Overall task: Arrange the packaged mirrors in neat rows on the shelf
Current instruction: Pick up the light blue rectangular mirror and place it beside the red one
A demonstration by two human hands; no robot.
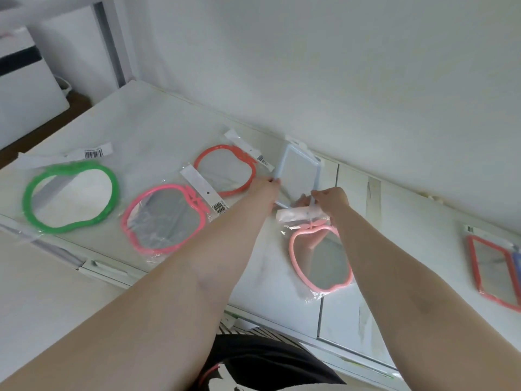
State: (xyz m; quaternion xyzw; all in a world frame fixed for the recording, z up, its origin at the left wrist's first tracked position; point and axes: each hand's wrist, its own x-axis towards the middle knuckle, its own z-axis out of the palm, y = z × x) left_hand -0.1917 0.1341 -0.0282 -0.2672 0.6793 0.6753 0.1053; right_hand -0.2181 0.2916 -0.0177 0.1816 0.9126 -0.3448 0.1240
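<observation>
Both my hands hold a pale blue rectangular packaged mirror at the back of the white shelf, near the wall. My left hand grips its left edge. My right hand pinches its lower right corner. To the left lie three apple-shaped packaged mirrors: a green one, a hot pink one and an orange-red one. A light pink apple mirror lies just below my right hand, partly under my forearm.
A red rectangular packaged mirror lies at the far right, with a blue item edge beside it. The wall rises right behind the shelf. A white shelf post stands at the back left. The shelf's front edge runs below my arms.
</observation>
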